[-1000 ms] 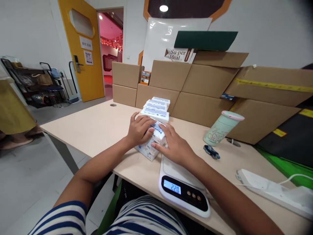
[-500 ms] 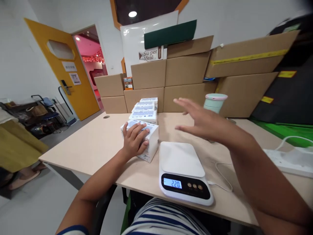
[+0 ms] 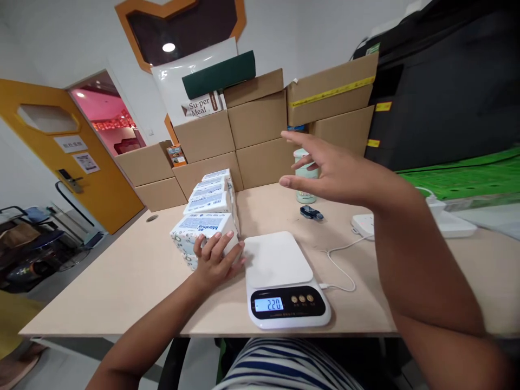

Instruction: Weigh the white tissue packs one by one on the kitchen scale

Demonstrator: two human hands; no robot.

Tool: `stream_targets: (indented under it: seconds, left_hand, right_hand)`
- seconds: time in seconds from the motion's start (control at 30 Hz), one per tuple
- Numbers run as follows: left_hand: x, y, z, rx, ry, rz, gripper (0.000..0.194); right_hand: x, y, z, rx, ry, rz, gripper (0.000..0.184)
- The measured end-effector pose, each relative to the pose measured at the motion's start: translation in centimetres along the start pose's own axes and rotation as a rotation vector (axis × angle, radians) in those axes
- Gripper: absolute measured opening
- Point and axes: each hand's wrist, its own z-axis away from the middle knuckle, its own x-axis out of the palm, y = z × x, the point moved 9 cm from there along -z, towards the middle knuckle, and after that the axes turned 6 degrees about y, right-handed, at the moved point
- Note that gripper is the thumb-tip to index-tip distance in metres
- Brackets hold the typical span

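Observation:
My left hand [image 3: 216,259] rests with its fingers spread against the near corner of a white and blue tissue pack [image 3: 209,223]. Behind that pack, several similar packs [image 3: 208,201] stand in a row going back. Just right of the hand lies a white digital scale [image 3: 278,260] with nothing on its plate, its lit display reading 220. My right hand [image 3: 325,168] hovers in the air, fingers apart and holding nothing, in front of a pale green cup [image 3: 306,189] that it partly hides. Below it on the table sits a small dark object [image 3: 311,212] whose kind I cannot make out.
A white cable [image 3: 341,271] runs from the scale toward a white power strip [image 3: 450,225] at the right. Cardboard boxes [image 3: 264,162] are stacked along the table's back. A yellow door [image 3: 60,146] stands open at the left, and a person's foot [image 3: 20,365] shows at lower left.
The view has turned to the right. My left hand has slid from the pack's top toward its near right corner. My right hand stays raised and spread.

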Motion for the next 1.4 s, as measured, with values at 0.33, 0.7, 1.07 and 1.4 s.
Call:
stream_targets:
  seconds: [0.33,0.7,1.07,1.4]
  left_hand:
    - [3.5,1.0,1.7,0.055,-0.183,-0.041,0.038]
    - [2.5,-0.7,1.7,-0.026,-0.148,0.066,0.047]
    - [-2.9,-16.3,2.7,-1.099,0.169,0.292,0.064]
    - [2.2,-14.6,6.6,-1.709,-0.16,0.676,0.056]
  right_hand:
    - [1.1,2.0,-0.5,-0.025,-0.022,0.004,0.092]
    - [2.8,3.3,-0.6,0.047,-0.077,0.057,0.093]
    - [10.5,-0.1,1.1,0.123,-0.504,0.103,0.077]
    - [18.3,-5.2,4.0,-0.041,-0.803,0.165,0.087]
